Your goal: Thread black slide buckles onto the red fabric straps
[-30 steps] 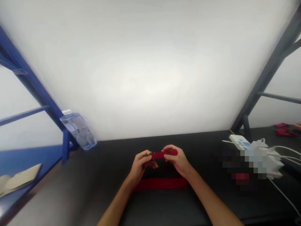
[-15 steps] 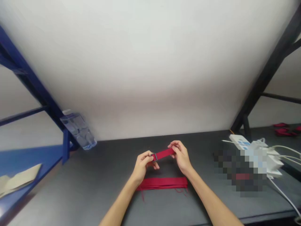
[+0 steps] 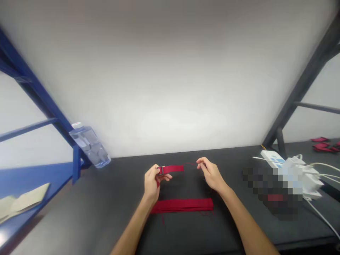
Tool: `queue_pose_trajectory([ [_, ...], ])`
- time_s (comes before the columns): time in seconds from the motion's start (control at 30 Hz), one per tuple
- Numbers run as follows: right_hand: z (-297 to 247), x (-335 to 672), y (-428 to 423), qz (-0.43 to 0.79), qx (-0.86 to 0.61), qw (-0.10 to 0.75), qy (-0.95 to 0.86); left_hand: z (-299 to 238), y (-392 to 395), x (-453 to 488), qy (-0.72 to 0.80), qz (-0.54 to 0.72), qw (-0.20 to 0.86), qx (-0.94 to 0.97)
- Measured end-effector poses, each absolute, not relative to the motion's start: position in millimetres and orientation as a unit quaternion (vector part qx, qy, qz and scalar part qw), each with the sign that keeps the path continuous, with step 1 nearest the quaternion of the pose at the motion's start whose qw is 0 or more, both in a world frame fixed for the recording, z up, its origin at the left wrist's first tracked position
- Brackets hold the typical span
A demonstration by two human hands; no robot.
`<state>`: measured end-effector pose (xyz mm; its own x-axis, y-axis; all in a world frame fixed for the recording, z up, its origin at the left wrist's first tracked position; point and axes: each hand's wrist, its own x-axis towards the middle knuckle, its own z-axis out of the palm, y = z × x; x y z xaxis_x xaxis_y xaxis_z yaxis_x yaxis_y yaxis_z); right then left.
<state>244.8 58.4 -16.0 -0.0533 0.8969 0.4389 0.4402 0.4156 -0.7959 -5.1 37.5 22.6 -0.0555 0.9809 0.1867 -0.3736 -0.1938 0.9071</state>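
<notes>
My left hand grips a narrow red fabric strap near its small dark buckle. The strap runs to the right, and its free end stops short of my right hand. The right fingertips are pinched together, and a fine red thread seems to run from them to the strap's end. Below both hands, a flat stack of red straps lies on the dark table, with loose threads at its lower edge.
A power strip with white plugs and cables sits at right, beside a pixelated patch. Further back lie red pieces. At left, a clear water bottle rests by the blue metal frame. Tan paper lies lower left.
My hands have moved apart. The right hand has let go of the strap and moved right, while the left hand has carried the strap and buckle left.
</notes>
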Motion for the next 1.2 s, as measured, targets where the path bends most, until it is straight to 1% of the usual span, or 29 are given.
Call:
queue_pose_trajectory([
  [0.07,-24.8,258.3,65.9,0.187,-0.534,0.434,-0.701,22.3,37.9,-5.6,0.343,0.629,0.538,0.444],
  [0.13,-33.4,268.6,71.7,0.159,-0.571,0.374,-0.713,21.3,37.5,-4.1,0.341,0.618,0.548,0.449],
  [0.2,-39.3,274.5,74.0,0.14,-0.593,0.334,-0.719,19.8,36.9,-2.7,0.344,0.609,0.554,0.451],
  [0.3,-41.3,276.4,72.7,0.12,-0.605,0.305,-0.726,17.3,36.5,-2.6,0.353,0.605,0.553,0.452],
  [0.4,-38.4,274.5,70.8,0.113,-0.609,0.295,-0.727,15.0,36.7,-3.8,0.354,0.605,0.549,0.455],
  [0.63,-31.3,272.3,70.5,0.119,-0.597,0.323,-0.725,10.5,38.8,-5.1,0.365,0.59,0.539,0.477],
  [0.7,-27.9,272.5,70.0,0.109,-0.601,0.349,-0.71,9.5,39.4,-5.3,0.37,0.583,0.532,0.49],
  [0.8,-18.4,267.9,66.8,0.11,-0.601,0.418,-0.672,10.8,38.7,-5.1,0.371,0.571,0.539,0.496],
  [0.9,-4.7,251.0,56.8,0.183,-0.546,0.489,-0.655,15.0,35.2,-3.4,0.345,0.528,0.58,0.516],
  [0.97,3.9,233.6,46.4,0.256,-0.481,0.508,-0.668,17.7,32.1,-1.3,0.32,0.476,0.616,0.539],
  [1.07,9.7,207.7,32.3,0.321,-0.394,0.486,-0.711,19.5,28.7,2.4,0.303,0.425,0.639,0.565],
  [1.13,7.7,195.9,27.7,0.369,-0.38,0.468,-0.707,20.3,27.6,4.1,0.312,0.426,0.619,0.582],
  [1.2,2.4,189.5,27.5,0.42,-0.386,0.463,-0.679,21.8,26.5,5.2,0.335,0.443,0.575,0.601],
])
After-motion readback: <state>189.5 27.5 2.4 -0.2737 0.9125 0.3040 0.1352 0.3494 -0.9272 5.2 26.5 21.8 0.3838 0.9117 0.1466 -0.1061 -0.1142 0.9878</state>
